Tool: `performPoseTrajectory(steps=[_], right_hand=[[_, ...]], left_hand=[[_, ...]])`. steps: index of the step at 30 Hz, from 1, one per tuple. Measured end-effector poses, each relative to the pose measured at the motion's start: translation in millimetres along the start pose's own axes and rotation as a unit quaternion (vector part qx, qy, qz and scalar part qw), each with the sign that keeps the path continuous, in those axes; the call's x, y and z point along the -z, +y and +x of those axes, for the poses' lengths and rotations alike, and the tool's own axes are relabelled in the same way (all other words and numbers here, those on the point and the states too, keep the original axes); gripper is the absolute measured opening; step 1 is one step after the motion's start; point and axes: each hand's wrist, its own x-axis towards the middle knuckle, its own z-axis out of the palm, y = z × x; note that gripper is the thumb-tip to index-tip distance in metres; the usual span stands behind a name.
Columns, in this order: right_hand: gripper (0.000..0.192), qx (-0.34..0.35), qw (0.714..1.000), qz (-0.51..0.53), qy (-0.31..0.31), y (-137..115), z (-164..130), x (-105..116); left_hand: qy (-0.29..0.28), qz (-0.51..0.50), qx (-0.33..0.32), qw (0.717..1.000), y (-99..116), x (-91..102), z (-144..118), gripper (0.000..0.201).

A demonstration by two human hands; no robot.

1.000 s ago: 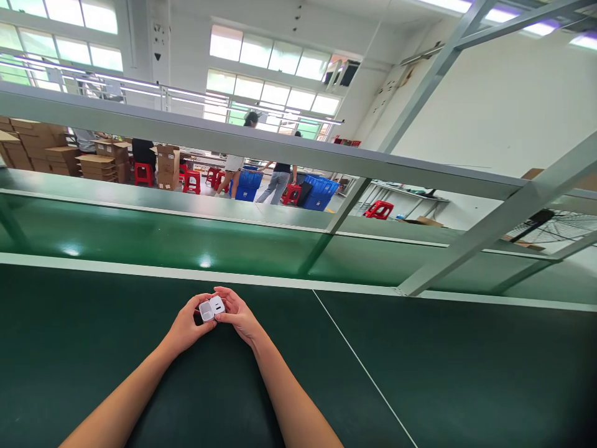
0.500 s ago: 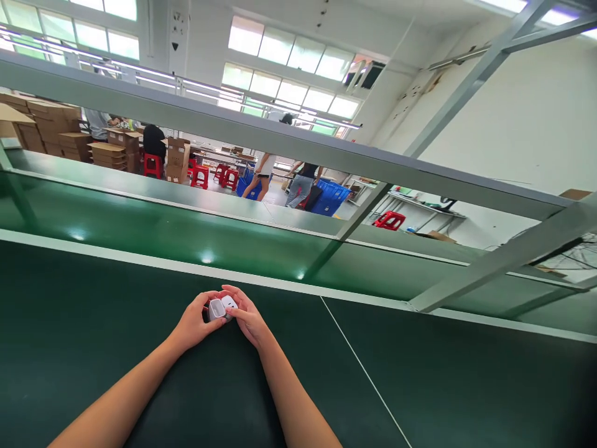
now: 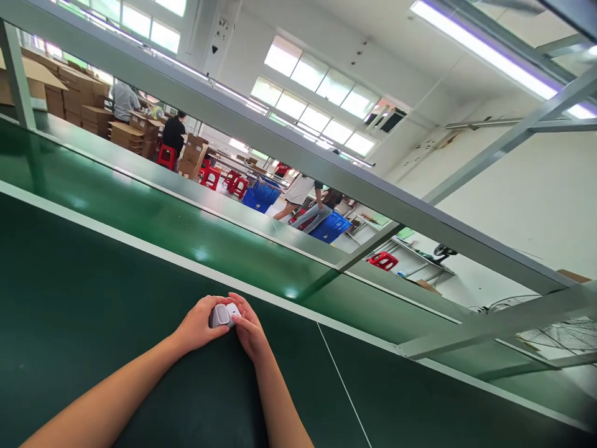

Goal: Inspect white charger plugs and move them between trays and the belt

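A small white and grey charger block (image 3: 222,315) rests between both of my hands on the dark green table mat (image 3: 93,292). My left hand (image 3: 198,326) wraps its left side with thumb and fingers. My right hand (image 3: 249,333) presses against its right side, fingertips on top. Both forearms lie on the mat. The underside of the block is hidden.
A glossy green conveyor belt (image 3: 153,218) runs behind the mat, past a pale rail. Grey frame beams (image 3: 298,158) cross overhead. Beyond stand stacked cardboard boxes (image 3: 84,109), red stools (image 3: 209,177), blue crates (image 3: 326,227) and several people. A fan (image 3: 555,326) sits at right.
The view has tilted and swung left. My hands stay together on the block, which has turned so its grey face shows more toward the left.
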Motion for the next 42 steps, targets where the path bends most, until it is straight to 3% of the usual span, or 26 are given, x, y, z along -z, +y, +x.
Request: performPoseTrajectory(steps=[12,20,42], right_hand=[[0.064,-0.013,0.996,-0.006,-0.087,-23,-11,5],[0.068,-0.013,0.994,-0.023,-0.103,-24,-8,16],[0.070,-0.015,0.993,-0.041,-0.111,-24,-8,14]], left_hand=[[-0.028,0.073,0.025,0.997,4,3.0,-1,0.049],[-0.039,0.106,0.026,0.993,1,1.7,1,0.049],[-0.054,0.113,0.020,0.992,2,1.1,2,0.046]])
